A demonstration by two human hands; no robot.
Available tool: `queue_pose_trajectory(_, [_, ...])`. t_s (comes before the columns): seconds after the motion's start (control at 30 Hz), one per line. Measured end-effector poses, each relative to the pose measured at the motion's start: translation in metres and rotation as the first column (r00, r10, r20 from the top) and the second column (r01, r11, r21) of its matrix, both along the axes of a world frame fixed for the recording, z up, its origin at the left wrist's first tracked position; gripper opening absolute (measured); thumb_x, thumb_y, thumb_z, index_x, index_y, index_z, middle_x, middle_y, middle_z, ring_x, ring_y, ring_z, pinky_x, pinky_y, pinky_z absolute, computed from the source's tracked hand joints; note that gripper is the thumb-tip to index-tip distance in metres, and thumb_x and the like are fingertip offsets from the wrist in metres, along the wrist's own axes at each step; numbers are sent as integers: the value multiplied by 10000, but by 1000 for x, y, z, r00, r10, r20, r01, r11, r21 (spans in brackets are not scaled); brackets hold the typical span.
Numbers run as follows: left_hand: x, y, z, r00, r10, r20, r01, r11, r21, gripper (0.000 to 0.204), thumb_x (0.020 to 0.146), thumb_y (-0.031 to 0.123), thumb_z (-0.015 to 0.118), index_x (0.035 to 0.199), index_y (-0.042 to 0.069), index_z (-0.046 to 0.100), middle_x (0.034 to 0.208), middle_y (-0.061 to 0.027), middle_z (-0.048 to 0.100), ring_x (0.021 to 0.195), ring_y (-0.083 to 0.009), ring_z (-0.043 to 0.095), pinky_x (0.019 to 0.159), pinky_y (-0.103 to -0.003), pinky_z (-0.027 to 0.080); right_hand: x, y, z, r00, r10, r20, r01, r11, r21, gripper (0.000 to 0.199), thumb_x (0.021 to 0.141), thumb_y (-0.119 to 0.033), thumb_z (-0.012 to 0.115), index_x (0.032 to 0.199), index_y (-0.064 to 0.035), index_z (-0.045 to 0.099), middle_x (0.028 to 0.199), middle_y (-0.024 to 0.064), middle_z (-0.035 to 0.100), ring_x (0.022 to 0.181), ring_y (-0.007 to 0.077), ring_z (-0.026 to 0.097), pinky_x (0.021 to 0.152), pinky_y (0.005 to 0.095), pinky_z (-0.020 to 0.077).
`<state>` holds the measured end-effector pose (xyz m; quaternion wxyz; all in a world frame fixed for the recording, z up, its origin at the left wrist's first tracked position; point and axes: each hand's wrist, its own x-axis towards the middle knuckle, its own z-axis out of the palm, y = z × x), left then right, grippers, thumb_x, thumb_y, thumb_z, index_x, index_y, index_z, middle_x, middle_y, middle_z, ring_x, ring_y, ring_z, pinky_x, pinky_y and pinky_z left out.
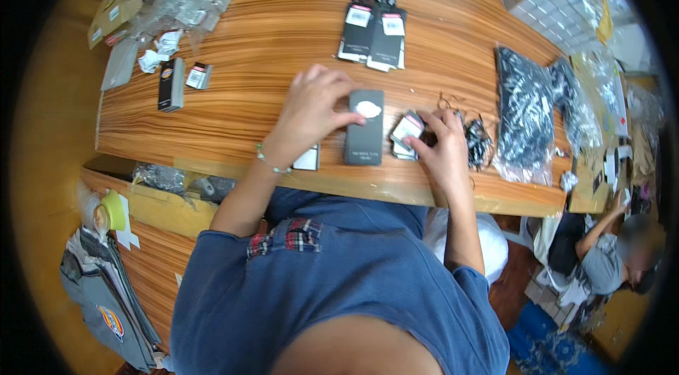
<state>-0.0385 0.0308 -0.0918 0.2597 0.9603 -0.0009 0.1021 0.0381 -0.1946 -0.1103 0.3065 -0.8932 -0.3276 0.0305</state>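
A stack of dark grey hang tags (364,138) with a white oval near its top lies before me on the wooden table. My left hand (315,106) is at its left side, fingers stretched out and apart, the thumb tip touching the top tag by the oval. To the right, my right hand (442,142) grips a small stack of label cards (407,133) between thumb and fingers, low over the table. Small white cards (308,159) lie partly hidden beneath my left wrist. Black tag strings (478,142) lie in a tangle just right of my right hand.
Farther back are strung dark tags (373,32). Beside a boxy black tag stack (170,85) at left sits a small label stack (199,76). A bag of black strings (525,113) and a taped carton (559,0) stand right. Another person (605,262) sits at far right.
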Motion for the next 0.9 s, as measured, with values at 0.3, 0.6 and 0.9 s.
queue_pose_trajectory(0.3, [-5, 0, 3, 992, 39, -121, -90, 887, -452, 330, 632, 137, 749, 884, 34, 563, 851, -16, 589, 737, -94, 505, 653, -242, 418, 0, -2, -14, 999, -2, -52, 13, 978, 207, 367, 647, -46, 699, 1002, -7, 615, 754, 95, 532, 666, 193, 502, 607, 284, 425])
queue_pose_trajectory(0.6, [-12, 0, 16, 965, -102, -240, -186, 379, -907, 144, 867, 52, 508, 991, -14, 540, 802, -30, 609, 728, -61, 571, 642, -200, 481, -20, -7, 15, 709, 258, -656, 358, 670, 650, 259, 738, 67, 616, 946, -6, 480, 801, 64, 616, 709, 80, 566, 643, 194, 448])
queue_pose_trajectory(0.9, [-21, -35, 15, 974, -122, -193, -132, 385, -913, 74, 800, 16, 600, 852, -3, 551, 775, -35, 616, 696, -44, 566, 593, -164, 450, -47, 12, 13, 951, 103, -291, 129, 723, 679, 337, 722, 37, 638, 1026, 10, 496, 858, 50, 545, 662, 79, 524, 608, 201, 433])
